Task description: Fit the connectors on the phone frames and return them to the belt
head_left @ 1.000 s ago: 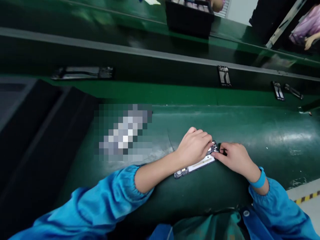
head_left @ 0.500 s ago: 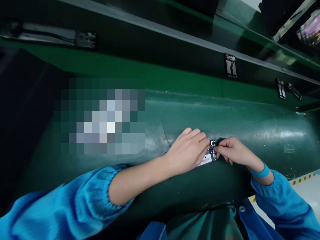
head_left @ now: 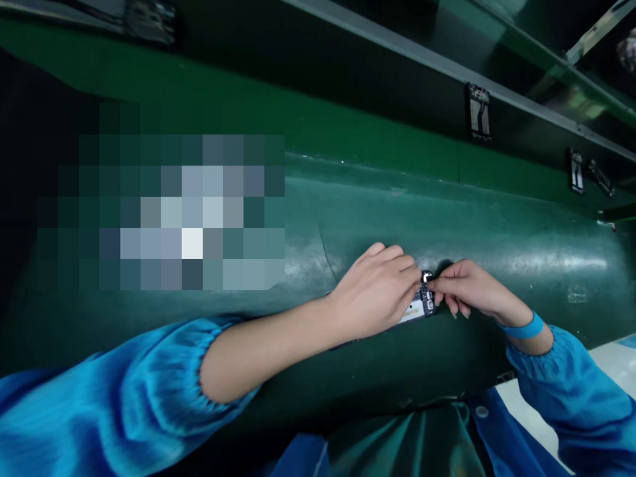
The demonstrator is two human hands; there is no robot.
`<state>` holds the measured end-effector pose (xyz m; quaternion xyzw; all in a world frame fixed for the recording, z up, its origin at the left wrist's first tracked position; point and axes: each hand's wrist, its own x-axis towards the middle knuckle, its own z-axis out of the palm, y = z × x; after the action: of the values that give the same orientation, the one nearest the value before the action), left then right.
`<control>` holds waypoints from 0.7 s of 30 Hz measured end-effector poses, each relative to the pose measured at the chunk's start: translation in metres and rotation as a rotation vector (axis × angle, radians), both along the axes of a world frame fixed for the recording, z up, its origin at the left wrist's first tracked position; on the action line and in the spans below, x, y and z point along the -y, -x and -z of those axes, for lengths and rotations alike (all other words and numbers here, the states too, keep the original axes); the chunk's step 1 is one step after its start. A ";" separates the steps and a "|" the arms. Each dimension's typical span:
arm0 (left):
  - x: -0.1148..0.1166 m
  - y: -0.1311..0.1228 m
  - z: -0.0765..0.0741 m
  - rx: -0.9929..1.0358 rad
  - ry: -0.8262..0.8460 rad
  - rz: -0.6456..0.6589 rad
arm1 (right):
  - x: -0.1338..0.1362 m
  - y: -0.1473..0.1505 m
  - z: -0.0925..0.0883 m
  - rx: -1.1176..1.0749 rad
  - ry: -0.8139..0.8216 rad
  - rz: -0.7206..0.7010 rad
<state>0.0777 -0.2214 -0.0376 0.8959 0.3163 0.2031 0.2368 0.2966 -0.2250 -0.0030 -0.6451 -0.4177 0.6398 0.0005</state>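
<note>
Phone (head_left: 415, 311) lies face-down or innards-up (can't tell more) on the bench (head_left: 372, 212), in front of the person, btwn the two hands & set at a slant, R end farther from the body. Its insides show at the R end: dark board w/ small pale & metallic bits, then a whitish panel w/ a tan strip & one black dot, all in a thin dark frame; the rest is hidden under L hand (head_left: 380, 288) & forearm, bar a sliver of lower edge. L hand lies palm-down across the phone, fingers bent well in; tips hidden, so can't tell if it grips. R hand (head_left: 462, 288) has thumb & index drawn nearly together at the phone's R end, other fingers loosely curled below; can't tell if a part is btwn the tips. Blue wristband (head_left: 527, 328) on R wrist, blue sleeves (head_left: 144, 391) on both arms. Bench top is green, glossy, w/ a thin dark line near L hand, bright glare & a few specks at R. Pixelated patch (head_left: 191, 212) covers what's at L. Beyond the bench runs a dark strip (head_left: 318, 73) w/ more opened phones (head_left: 479, 112) spaced along it, then a grey rail (head_left: 377, 40). Pale floor (head_left: 611, 371) shows lower R.
</note>
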 end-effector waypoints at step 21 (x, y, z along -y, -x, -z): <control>-0.012 -0.004 -0.003 0.001 0.124 -0.028 | -0.004 0.000 0.006 0.001 -0.018 -0.027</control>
<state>0.0817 -0.2094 -0.0346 0.8749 0.3407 0.1870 0.2890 0.2969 -0.2211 -0.0089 -0.6399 -0.4319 0.6356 -0.0027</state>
